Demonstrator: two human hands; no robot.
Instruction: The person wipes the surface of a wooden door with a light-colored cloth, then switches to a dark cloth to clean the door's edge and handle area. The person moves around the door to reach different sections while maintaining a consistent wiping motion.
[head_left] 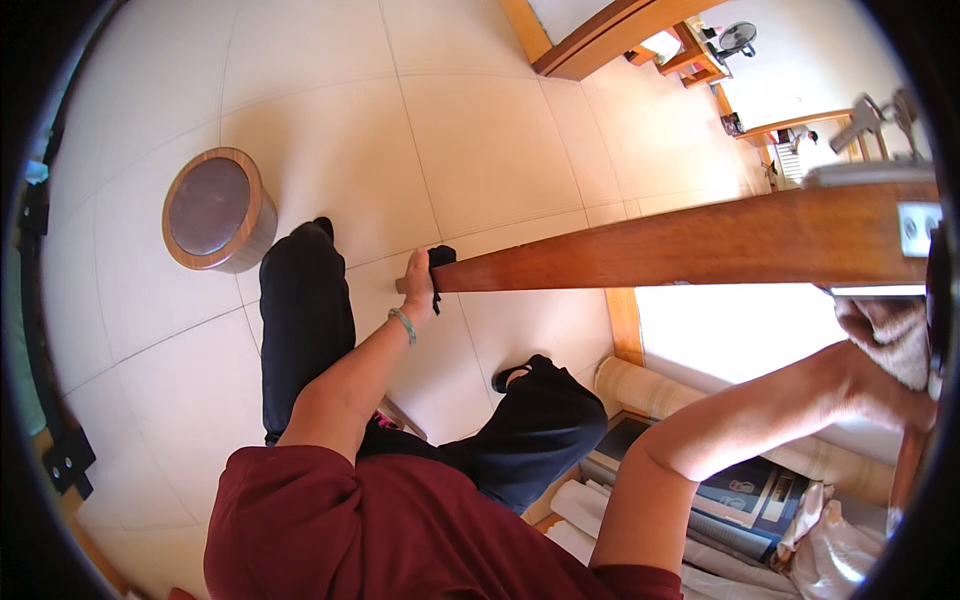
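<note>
A long reddish-brown wooden edge (pixel 680 240), apparently a door's, runs from the right rim toward the middle and narrows with distance. My left hand (pixel 420 284), a green bracelet on its wrist, is closed at the narrow far end. Something small and black (pixel 441 262) lies against that hand; its kind is unclear. At the right rim my right hand (pixel 895 395) is closed on a beige-brown cloth (pixel 885 335), near a metal plate with screws (pixel 918 228) in the wood. The picture's dark rim hides part of this hand's fingers.
A round stool (pixel 210 210) with a dark top stands on the tiled floor at the left. Keys (pixel 860 122) and a grey handle (pixel 865 174) project at upper right. Rolled matting (pixel 650 390) and stacked cloths (pixel 590 510) lie at lower right. A fan (pixel 738 38) stands farther off.
</note>
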